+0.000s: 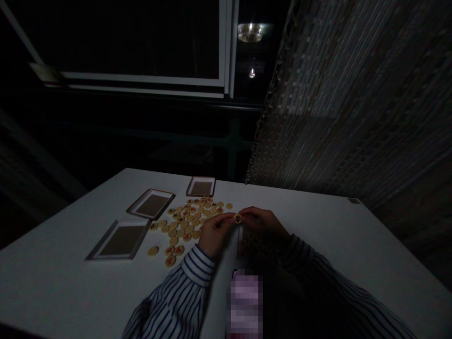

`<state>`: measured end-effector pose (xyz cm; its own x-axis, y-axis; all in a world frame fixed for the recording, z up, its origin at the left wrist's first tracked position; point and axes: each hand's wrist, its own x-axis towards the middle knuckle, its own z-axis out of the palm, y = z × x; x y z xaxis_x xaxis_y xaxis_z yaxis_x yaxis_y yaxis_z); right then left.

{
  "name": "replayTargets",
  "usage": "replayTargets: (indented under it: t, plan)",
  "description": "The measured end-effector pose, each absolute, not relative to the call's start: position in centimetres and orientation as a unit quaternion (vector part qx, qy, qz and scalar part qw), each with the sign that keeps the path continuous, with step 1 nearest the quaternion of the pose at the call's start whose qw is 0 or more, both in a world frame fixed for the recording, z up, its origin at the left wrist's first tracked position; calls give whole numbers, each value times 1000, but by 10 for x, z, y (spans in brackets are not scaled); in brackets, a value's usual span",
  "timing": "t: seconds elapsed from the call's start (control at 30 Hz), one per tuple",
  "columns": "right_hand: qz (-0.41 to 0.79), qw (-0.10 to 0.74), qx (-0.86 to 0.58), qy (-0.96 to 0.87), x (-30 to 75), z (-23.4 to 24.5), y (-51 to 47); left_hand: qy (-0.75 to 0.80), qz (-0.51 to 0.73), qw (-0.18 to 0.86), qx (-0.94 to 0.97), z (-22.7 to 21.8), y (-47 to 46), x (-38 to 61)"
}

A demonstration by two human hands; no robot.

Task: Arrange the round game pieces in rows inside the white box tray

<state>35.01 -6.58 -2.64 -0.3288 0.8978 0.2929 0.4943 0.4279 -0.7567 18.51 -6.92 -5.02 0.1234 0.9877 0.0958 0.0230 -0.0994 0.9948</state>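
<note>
A round Chinese chess piece (238, 218) with a dark character on its face is held up between my two hands. My left hand (213, 233) pinches its left edge, and my right hand (264, 223) has its fingertips at the right edge. Beneath my right hand, in deep shadow, lies a box (239, 242) with pieces in it; most of its outline is hidden. Many loose Chinese chess pieces (187, 225) spread over the table left of my hands, some blank side up, others showing red or black characters.
Three shallow box parts, a near one (121, 239), a middle one (151, 204) and a far one (201, 186), lie on the white table (70, 254). A pixelated phone-like object (246, 301) is close to me. A bead curtain (318, 94) hangs beyond the right side.
</note>
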Motion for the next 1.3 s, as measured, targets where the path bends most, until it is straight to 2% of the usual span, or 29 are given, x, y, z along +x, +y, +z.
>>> replayTargets:
  t: [0.3, 0.87, 1.3]
  plan:
    - [357, 346, -476, -725, 369, -46, -68, 463, 481, 510, 543, -61, -80, 204]
    - [440, 394, -389, -707, 385, -70, -65, 490, 441, 523, 540, -82, -73, 213]
    - [449, 391, -408, -692, 380, -68, -67, 482, 437, 552, 521, -81, -74, 210]
